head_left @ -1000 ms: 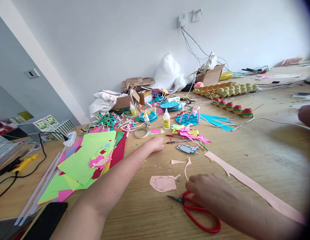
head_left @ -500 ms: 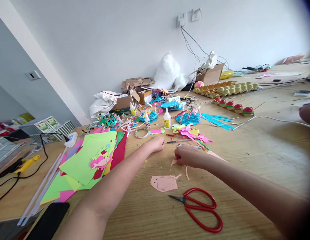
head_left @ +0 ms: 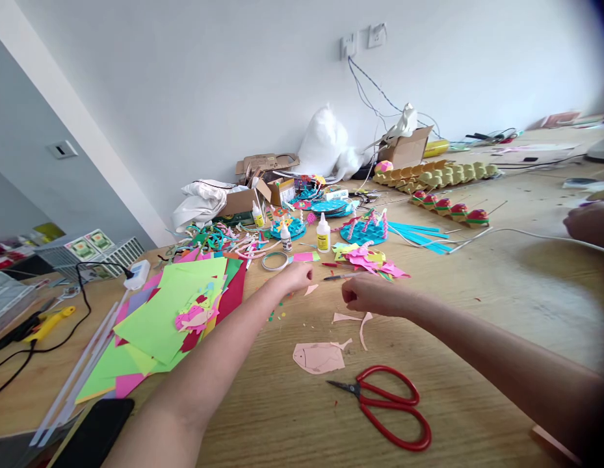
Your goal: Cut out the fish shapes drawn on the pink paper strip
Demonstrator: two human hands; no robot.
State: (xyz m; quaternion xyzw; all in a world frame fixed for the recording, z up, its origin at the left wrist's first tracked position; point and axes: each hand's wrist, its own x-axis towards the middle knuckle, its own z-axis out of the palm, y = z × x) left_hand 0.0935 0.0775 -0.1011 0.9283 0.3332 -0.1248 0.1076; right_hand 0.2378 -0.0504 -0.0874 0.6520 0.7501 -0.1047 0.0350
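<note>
Left hand (head_left: 300,276): fingers curled in, nearly a fist, low over the table (head_left: 477,344); can't tell if anything is in it. Small pale scrap (head_left: 311,289) right at its near side.
Right hand (head_left: 370,296): fingers bent, narrow; grip hidden, can't tell if holding. Dark pen (head_left: 335,277) just beyond its fingers.
Pink fish piece (head_left: 318,358): flat on the table, nearer the body than both hands, roughly between them; neither hand touching it.
Scissors (head_left: 396,408): red handles, blades together, lying nearer the body than the right hand, loose.
Offcuts: pink wedge (head_left: 345,317) and curved sliver (head_left: 365,333), just on the near side of the right hand.
Done: eye and mouth marked, lower front edge rounded, some trimmings off.
Left: looks part-cut; straight edges remain at top and rear, paper outside drawn lines.
Cut fish shapes (head_left: 197,317): piled on green paper (head_left: 153,318), left of left hand; look finished.
Beyond hands: two glue bottles (head_left: 324,235), red pen (head_left: 333,264).
Other person: blurred hand (head_left: 591,224), far right of right hand.
</note>
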